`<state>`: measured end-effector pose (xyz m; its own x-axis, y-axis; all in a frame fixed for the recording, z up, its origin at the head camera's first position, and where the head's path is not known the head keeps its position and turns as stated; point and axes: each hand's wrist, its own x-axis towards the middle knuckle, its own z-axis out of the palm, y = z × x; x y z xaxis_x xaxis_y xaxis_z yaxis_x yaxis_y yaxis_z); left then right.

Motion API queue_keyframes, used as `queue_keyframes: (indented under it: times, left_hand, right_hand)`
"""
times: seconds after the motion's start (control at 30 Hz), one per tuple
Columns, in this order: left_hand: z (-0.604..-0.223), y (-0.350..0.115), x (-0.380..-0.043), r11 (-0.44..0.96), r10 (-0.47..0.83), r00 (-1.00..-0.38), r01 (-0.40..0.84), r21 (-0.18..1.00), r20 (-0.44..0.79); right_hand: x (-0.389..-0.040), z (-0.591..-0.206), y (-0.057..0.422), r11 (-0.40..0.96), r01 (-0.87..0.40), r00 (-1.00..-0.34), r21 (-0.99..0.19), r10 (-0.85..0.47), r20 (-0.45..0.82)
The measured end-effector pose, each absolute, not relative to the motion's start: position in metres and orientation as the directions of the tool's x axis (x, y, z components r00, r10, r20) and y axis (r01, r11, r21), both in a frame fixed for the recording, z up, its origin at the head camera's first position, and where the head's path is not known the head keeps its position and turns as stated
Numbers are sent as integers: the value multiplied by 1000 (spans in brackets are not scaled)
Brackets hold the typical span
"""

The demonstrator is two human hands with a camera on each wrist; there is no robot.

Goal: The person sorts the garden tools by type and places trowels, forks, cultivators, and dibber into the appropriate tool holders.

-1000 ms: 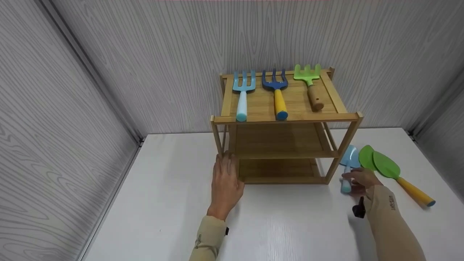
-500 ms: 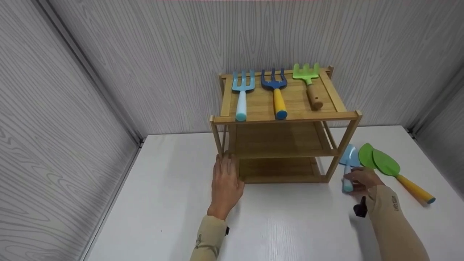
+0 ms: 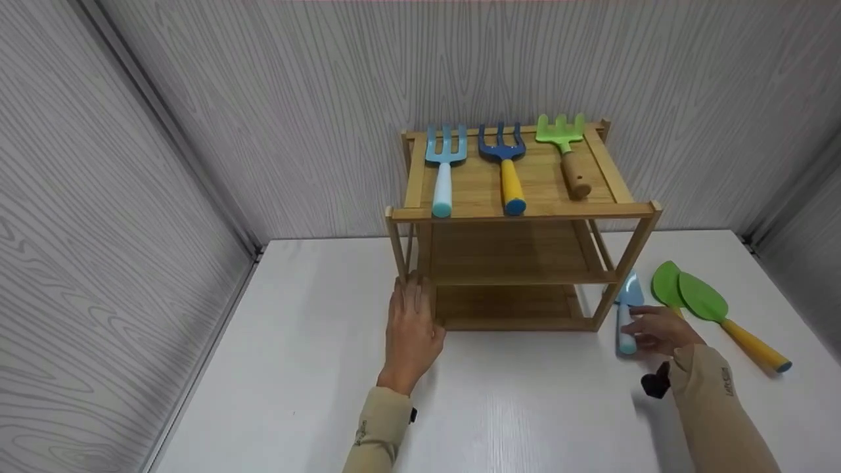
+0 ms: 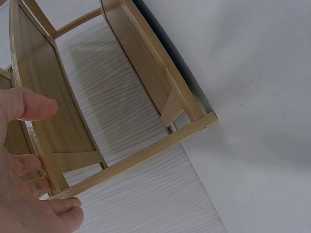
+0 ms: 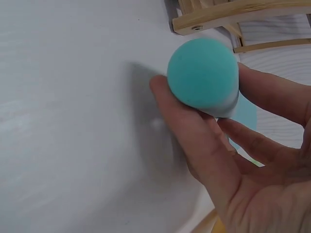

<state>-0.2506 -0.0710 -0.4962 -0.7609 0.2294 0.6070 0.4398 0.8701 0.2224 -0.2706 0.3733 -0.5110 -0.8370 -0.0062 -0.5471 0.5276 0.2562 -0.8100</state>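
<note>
Light-blue trowel [image 3: 625, 318] partly behind wooden rack [image 3: 516, 253], rear green trowel [image 3: 666, 282] partly covered, sleeve lettering [image 3: 727, 381] illegible

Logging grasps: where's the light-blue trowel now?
Head view, right side: the light-blue trowel is held by the right hand, just right of the wooden rack, left of the green blades.

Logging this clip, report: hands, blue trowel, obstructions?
Right hand gripping blue trowel. Left hand against wooden rack. Two green trowels nearby, not on it.

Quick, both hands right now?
Left hand: open, fingers against the rack.
Right hand: closed, holding the blue trowel by its handle.
</note>
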Motion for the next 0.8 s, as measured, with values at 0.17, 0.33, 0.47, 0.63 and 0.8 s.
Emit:
queue_keyframes:
  times: [0.17,0.33,0.47,0.63,0.8]
  left_hand:
    - [-494,-77,-250,870,243,-751,449,204,614]
    - [-492,-84,-248,865,256,-759,457,209,599]
    - [-492,-88,-248,851,233,-741,469,237,630]
    - [-491,-86,-250,858,213,-705,466,216,677]
    - [-490,-82,-250,881,209,-706,435,183,677]
  right_hand:
    - [-266,-512,370,296,512,-844,-806,1,-536]
    - [-262,-512,372,290,495,-852,-819,-21,-523]
    - [-256,-512,371,288,461,-868,-840,-53,-494]
    - [-249,-507,375,298,441,-879,-847,-51,-475]
    - [-241,-502,377,289,424,-890,-858,-44,-455]
